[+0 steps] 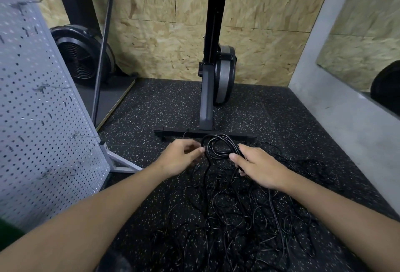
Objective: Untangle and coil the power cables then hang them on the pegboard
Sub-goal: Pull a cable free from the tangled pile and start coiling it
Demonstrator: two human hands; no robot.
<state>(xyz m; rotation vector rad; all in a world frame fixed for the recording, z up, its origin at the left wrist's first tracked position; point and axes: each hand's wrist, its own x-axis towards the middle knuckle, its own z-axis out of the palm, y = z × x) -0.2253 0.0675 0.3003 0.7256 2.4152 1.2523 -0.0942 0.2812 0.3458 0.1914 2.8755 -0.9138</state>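
Where the hands meet: a small coil [218, 147] of black cable, in front of the exercise machine's [206, 98] foot bar.
Right hand [259, 167]: fingers and thumb wrapped round the coil's right side.
Left hand [179, 159]: fingertips pinching a strand at the coil's left edge.
Loose cables [238, 217]: a black tangle on the speckled floor [151, 102] beneath both forearms, strands running up to the coil.
Pegboard [43, 120]: grey, standing at the left, wire hooks [43, 87] sticking out.
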